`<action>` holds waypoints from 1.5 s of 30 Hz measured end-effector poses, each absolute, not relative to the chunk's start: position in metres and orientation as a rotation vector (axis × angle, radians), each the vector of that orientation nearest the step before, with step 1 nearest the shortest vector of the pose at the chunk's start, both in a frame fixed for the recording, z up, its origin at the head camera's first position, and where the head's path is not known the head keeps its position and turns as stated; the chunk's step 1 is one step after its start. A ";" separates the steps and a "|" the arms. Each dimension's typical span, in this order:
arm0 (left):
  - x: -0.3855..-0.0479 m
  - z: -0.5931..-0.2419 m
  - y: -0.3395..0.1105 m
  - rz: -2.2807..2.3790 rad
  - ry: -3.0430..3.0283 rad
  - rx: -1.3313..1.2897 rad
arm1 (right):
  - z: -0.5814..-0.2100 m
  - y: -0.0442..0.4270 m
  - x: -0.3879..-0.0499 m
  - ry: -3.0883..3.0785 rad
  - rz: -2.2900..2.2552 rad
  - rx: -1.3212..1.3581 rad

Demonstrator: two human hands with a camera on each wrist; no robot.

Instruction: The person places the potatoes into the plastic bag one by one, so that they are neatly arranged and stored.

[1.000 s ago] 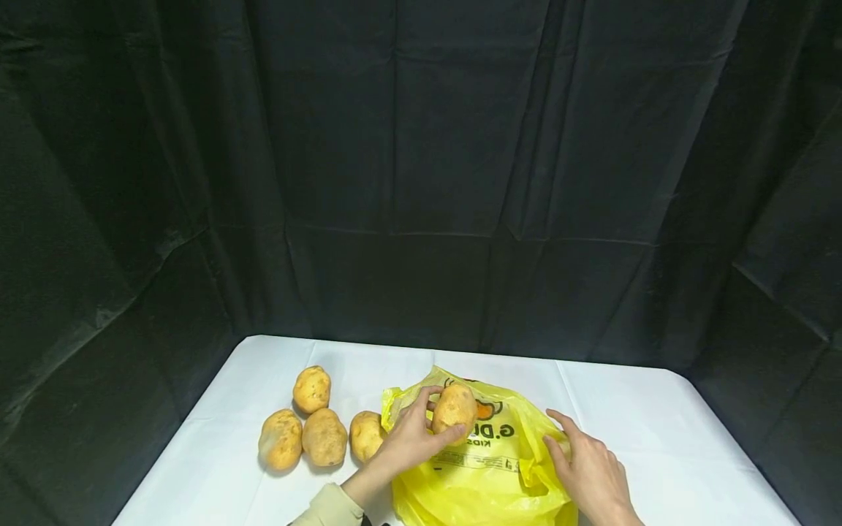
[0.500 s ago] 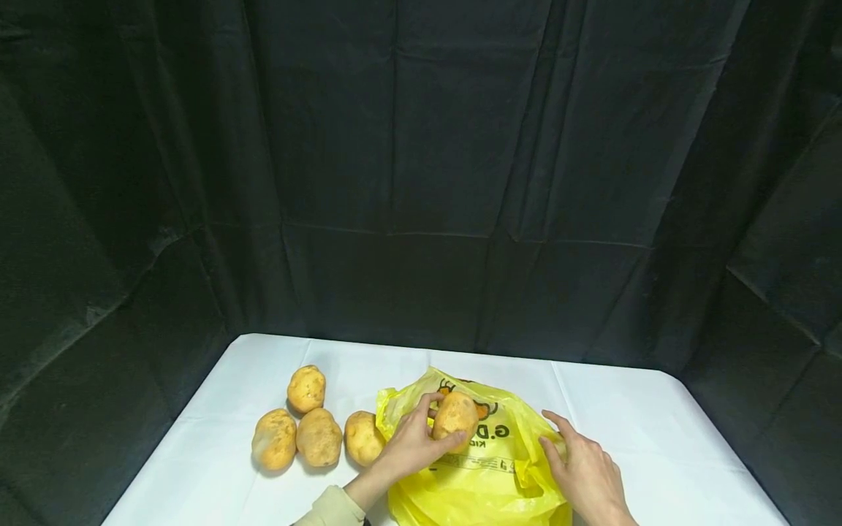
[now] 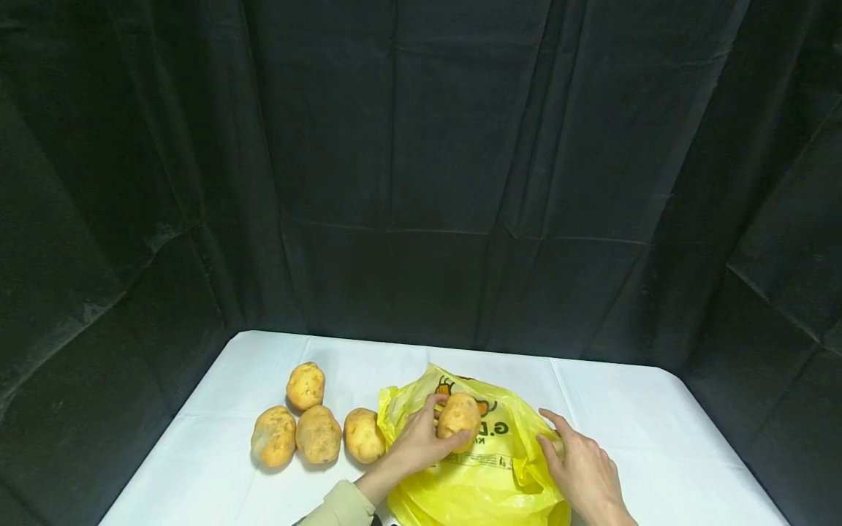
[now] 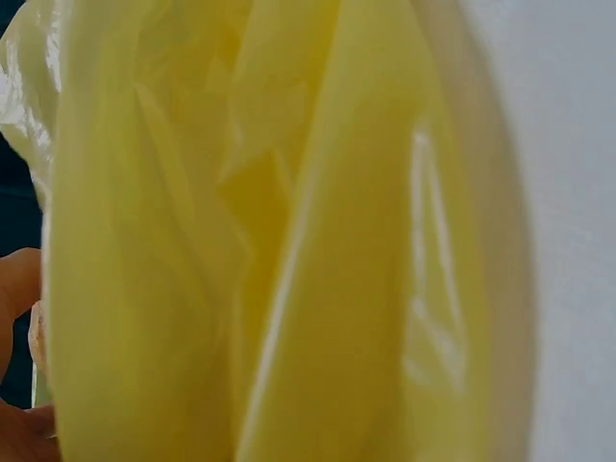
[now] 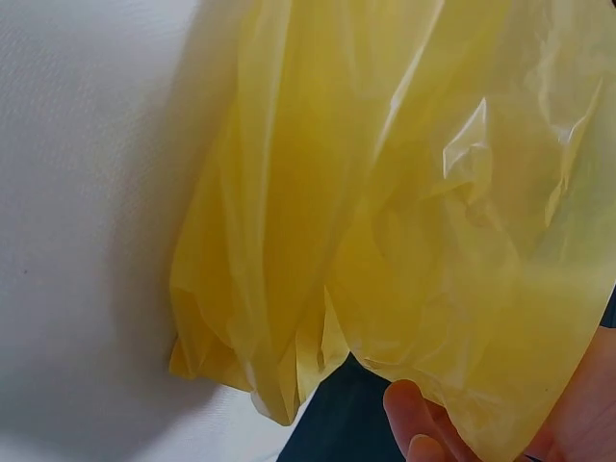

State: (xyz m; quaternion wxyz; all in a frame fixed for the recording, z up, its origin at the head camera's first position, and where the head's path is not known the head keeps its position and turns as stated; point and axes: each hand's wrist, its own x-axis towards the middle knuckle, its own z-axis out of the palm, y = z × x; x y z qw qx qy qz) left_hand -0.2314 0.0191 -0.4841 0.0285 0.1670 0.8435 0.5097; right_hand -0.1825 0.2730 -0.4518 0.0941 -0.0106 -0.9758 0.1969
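Note:
In the head view my left hand [image 3: 416, 442] grips a potato [image 3: 459, 421] between thumb and fingers, at the mouth of a yellow plastic bag [image 3: 483, 497] with dark lettering. At the bag's right edge, my right hand [image 3: 588, 467] holds the rim between thumb and fingers. The left wrist view is mostly filled by the bag [image 4: 269, 241]; part of the left hand [image 4: 17, 289] shows at its left border. Below the bag [image 5: 385, 212] in the right wrist view, fingertips [image 5: 409, 414] of the right hand touch its edge. What lies inside the bag is hidden.
Left of the bag several more potatoes lie on the white-covered table [image 3: 217, 424]: one at the back [image 3: 305, 386], one at far left [image 3: 273, 436], one in the middle [image 3: 319, 435] and one beside the bag [image 3: 364, 435]. Black cloth [image 3: 434, 183] encloses the back and sides.
The left hand has shifted slightly right and down over the bag's mouth with the potato in its grip. The right hand stays at the bag's edge. The head view has drifted a little.

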 end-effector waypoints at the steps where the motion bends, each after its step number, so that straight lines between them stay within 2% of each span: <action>1: -0.232 -0.483 0.020 1.577 2.602 0.516 | -0.452 0.272 -0.183 -2.894 0.585 -0.028; 27: -0.240 -0.499 0.055 1.681 2.532 0.306 | -0.457 0.274 -0.178 -2.966 0.584 -0.068; 45: -0.246 -0.489 0.072 1.745 2.521 0.276 | -0.447 0.273 -0.186 -2.975 0.576 -0.027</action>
